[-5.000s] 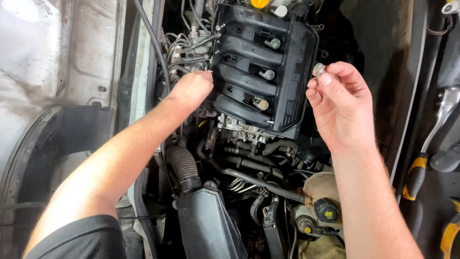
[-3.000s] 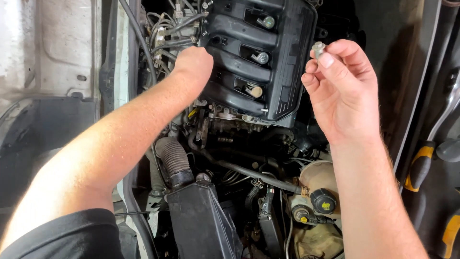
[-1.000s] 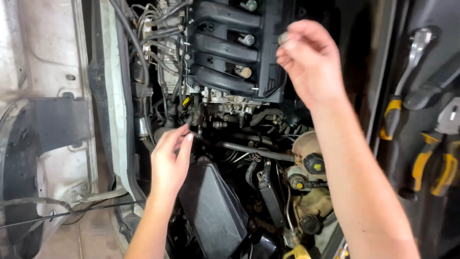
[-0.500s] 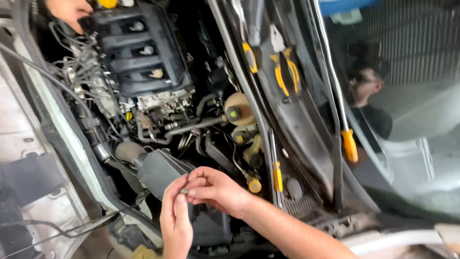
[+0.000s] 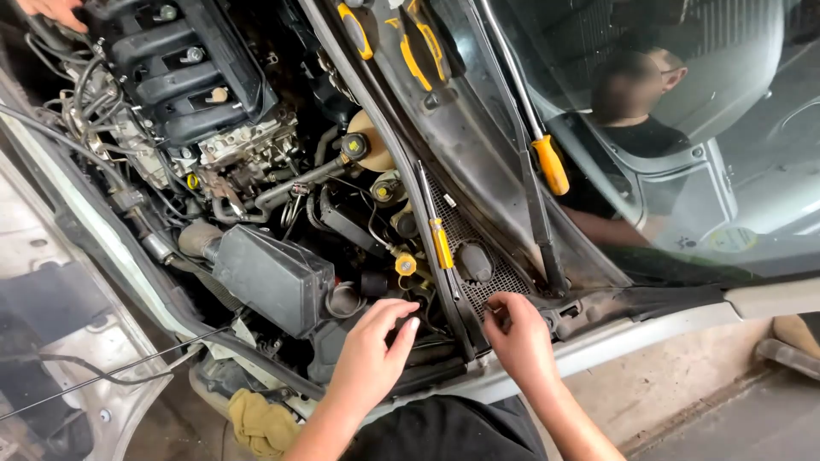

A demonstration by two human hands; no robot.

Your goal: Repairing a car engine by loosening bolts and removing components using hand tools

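Hands parted, right hand (image 5: 521, 337) pinching at cowl grille (image 5: 478, 286) (contents hidden), left hand (image 5: 371, 350) loose

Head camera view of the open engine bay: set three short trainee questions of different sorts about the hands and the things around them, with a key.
1. True or false: the right hand rests on the grille panel at the base of the windscreen.
2. Multiple choice: the left hand hovers nearest which part? A the black ribbed engine cover; B the yellow cap; C the yellow rag.
3. Fill in: the long tool lying along the windscreen's edge has an ______ handle.

Key: 1 true; 2 B; 3 orange.
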